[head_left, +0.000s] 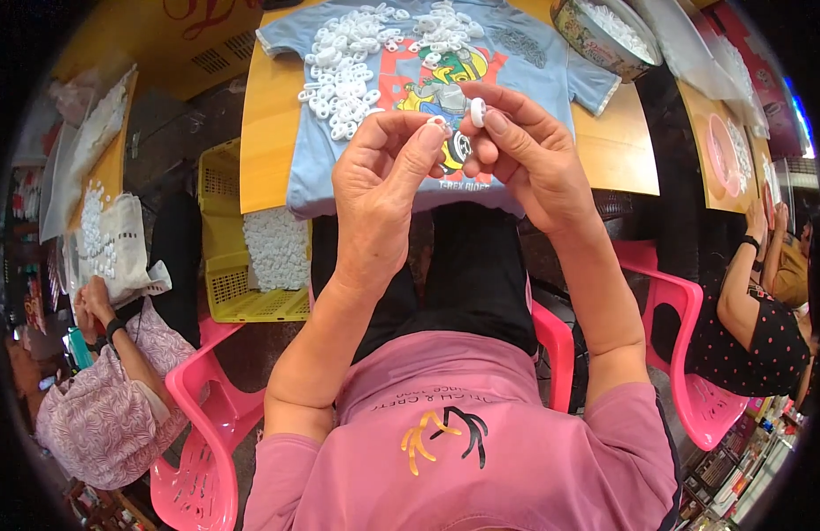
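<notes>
My left hand (381, 181) pinches a small white plastic piece (438, 122) between thumb and fingertips, most of it covered. A rounded white plastic piece (478, 112) shows between the thumb and forefinger of my right hand (542, 159). The two hands are close together above a blue T-shirt (308, 181) spread over a wooden table. Beyond my left hand, a pile of white oval plastic pieces (343, 75) with holes lies on the shirt. A second heap (445, 26) lies farther back. To its right is a scatter of small grey parts (519, 46).
A round patterned tin (635, 62) of white pieces stands at the table's far right. A yellow crate (255, 308) holding more white pieces sits below the left edge. People work at both sides, near pink chairs (193, 425) and a pink basin (722, 155).
</notes>
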Available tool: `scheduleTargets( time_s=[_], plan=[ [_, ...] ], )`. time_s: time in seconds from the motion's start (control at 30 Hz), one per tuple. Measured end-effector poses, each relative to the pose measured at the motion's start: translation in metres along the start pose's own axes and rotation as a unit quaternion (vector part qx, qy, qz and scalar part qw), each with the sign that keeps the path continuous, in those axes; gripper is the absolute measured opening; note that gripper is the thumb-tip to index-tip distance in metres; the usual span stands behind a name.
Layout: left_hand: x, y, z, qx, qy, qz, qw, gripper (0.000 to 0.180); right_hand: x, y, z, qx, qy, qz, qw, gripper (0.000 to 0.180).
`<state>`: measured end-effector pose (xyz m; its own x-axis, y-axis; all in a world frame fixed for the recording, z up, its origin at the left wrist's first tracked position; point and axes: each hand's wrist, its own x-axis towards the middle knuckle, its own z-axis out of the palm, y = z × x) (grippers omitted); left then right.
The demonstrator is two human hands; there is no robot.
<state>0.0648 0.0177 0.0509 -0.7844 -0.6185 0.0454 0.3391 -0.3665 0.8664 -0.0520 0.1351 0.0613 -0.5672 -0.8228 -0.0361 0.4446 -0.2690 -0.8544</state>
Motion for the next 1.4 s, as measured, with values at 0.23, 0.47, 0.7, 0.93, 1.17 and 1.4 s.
scheduleTargets(
  time_s=[0.23,0.47,0.7,0.93,1.17,1.4],
  plan=[
    [-0.001,0.003,0.0,-0.032,-0.034,-0.02,0.999,0.015,-0.003,0.003,0.002,0.108,-0.025,0.038,0.993,0.039],
    [-0.002,0.002,0.002,-0.028,-0.015,-0.023,0.999,0.014,-0.001,0.006,0.003,-0.015,0.032,-0.026,0.999,0.023],
    [0.001,-0.007,0.003,-0.051,0.003,-0.031,0.998,0.014,0.002,0.022,0.001,-0.026,0.095,-0.051,0.994,0.021],
    [0.001,-0.003,0.001,-0.053,0.001,-0.035,0.998,0.014,-0.005,0.02,0.004,-0.149,0.092,-0.099,0.98,0.025],
    [0.001,-0.01,-0.003,-0.004,0.011,-0.021,1.0,0.016,-0.004,0.011,0.011,-0.149,0.108,-0.116,0.976,0.023],
    [0.0,-0.007,-0.001,-0.005,0.009,-0.014,1.0,0.015,-0.005,0.015,0.013,-0.186,0.096,-0.145,0.967,0.022]
  ],
)
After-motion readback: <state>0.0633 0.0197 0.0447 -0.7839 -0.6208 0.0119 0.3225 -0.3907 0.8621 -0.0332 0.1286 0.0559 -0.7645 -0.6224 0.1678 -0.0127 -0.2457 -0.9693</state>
